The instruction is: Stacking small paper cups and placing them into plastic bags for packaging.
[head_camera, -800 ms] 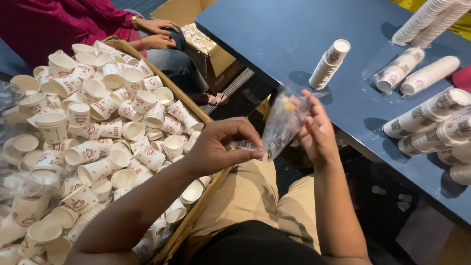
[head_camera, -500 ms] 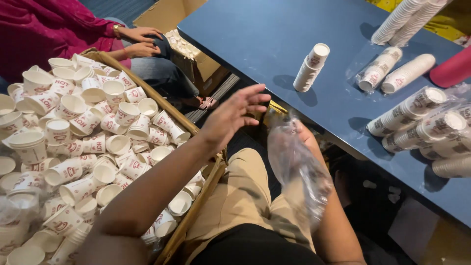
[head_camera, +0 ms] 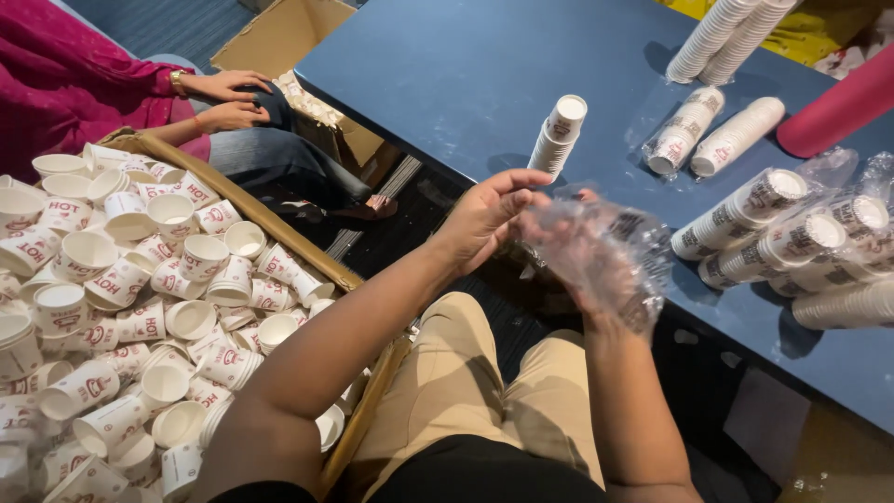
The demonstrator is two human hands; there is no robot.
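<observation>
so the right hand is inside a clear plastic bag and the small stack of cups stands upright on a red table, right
Not quite: the table is blue, not red. The head view shows the right hand inside the clear plastic bag, and the small stack of cups standing upright on that blue top.

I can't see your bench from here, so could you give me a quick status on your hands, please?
Right hand inside clear plastic bag, spreading it. Left hand at the bag's mouth, fingers open. Loose paper cups boxed left; nothing in the way.
</observation>
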